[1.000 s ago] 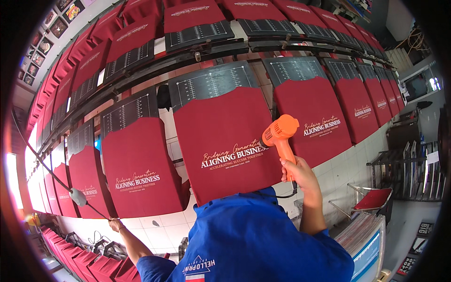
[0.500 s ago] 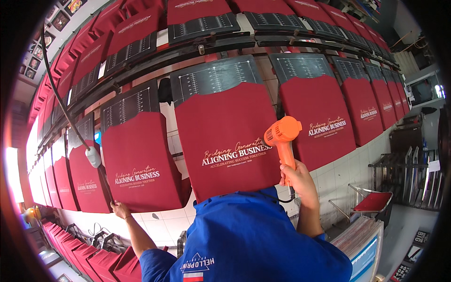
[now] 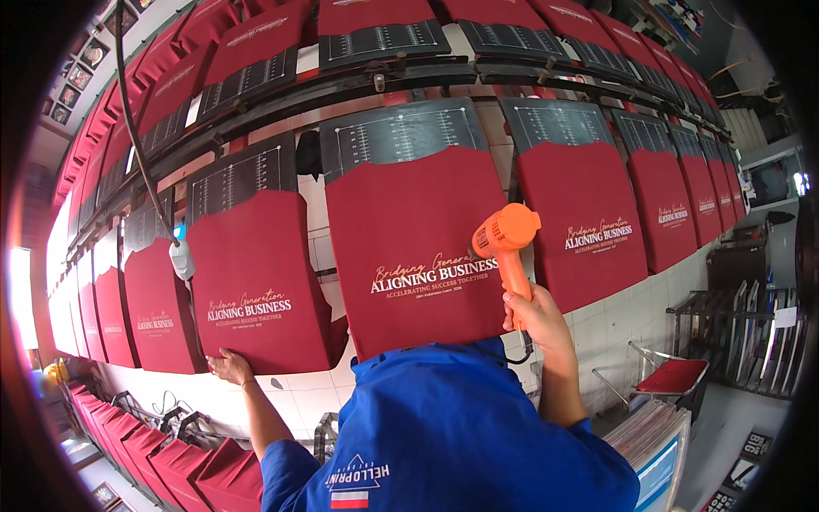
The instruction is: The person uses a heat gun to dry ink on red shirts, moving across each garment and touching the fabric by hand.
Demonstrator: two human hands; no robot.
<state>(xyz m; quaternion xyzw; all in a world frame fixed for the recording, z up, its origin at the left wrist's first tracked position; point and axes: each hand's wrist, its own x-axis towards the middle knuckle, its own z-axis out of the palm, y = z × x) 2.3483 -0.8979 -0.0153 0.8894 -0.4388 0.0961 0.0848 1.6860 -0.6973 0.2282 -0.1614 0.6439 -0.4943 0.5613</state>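
Note:
My right hand (image 3: 536, 317) is closed around the handle of an orange heat gun (image 3: 508, 230). Its nozzle sits over the right end of the white and gold lettering on the middle maroon shirt (image 3: 409, 213), which is stretched on a dark, ruler-marked board (image 3: 401, 132). My left hand (image 3: 232, 367) is at the lower left edge of the neighbouring maroon shirt (image 3: 256, 256), fingers stretched out and holding nothing that I can see. Above it, a cable (image 3: 141, 154) hangs with a white connector (image 3: 182, 258) in front of that shirt's left side.
Further boards with printed maroon shirts (image 3: 580, 222) line both sides, and another row (image 3: 380, 43) lies beyond a dark rail (image 3: 341, 78). At right are a red-seated folding chair (image 3: 674, 375), a metal rack (image 3: 742, 333) and a stack of flat panels (image 3: 653, 448). More maroon shirts (image 3: 171, 461) are at lower left.
My left hand has shifted slightly right and its fingers have spread. The white connector has swung up and right. The heat gun has moved slightly left across the lettering; the view has shifted a little.

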